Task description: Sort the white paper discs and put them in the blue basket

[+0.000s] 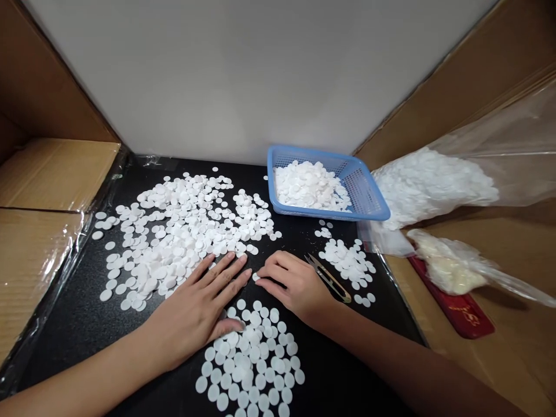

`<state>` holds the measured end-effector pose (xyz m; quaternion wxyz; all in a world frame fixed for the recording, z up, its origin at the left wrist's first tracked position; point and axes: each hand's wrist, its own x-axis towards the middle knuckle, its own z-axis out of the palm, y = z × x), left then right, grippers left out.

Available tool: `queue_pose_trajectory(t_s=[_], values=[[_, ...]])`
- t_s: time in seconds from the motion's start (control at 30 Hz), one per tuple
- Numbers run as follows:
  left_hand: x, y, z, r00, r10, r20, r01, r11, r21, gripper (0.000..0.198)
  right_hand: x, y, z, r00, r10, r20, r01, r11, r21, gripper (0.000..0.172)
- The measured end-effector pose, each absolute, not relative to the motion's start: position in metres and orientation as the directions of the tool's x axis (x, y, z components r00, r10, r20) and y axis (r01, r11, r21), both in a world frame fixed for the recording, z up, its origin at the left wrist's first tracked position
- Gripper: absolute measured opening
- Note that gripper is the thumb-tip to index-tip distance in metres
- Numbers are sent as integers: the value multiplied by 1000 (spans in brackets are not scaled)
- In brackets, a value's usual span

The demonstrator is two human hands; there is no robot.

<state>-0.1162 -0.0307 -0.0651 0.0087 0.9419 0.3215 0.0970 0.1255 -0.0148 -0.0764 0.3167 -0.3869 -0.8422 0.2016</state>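
1. My left hand [195,304] lies palm down, fingers spread and released, at the near edge of the large disc heap [182,231] on the black bench [82,324].
2. My right hand [299,284] pinches, as far as I can make out, one white disc [255,277] beside the left fingertips.
3. I see snips [330,276] near my right wrist, a blue basket [321,214] beyond.

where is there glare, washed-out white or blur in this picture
Head view: bright glare streaks the clear shiny plastic film beside the black tabletop; head view: the small round white discs in the blue plastic basket look washed out in places; head view: the bare left hand and bare right hand look fairly sharp.
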Motion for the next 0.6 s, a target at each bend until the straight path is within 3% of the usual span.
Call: queue_pose_trajectory(t_s=[0.07,0.17,0.3,0.37,0.6], values=[[-117,-34,-66,770,613,175,610,-789,79,76,127,-14,-71,-481,818,314,517,554,-652,11],[-118,-40,-66,767,615,184,615,-786,66,76,130,-13,-57,-416,903,108,551,345,-760,11],[-119,-47,-67,775,603,188,603,-795,61,74,136,-11,-40,-432,891,-143,646,194,-739,14],[-119,-48,-66,778,598,194,593,-800,90,72,137,-12,-40,-438,890,-127,661,223,-717,11],[-118,-45,-58,810,528,253,513,-849,129,60,128,-13,-62,-455,878,145,538,401,-741,11]])
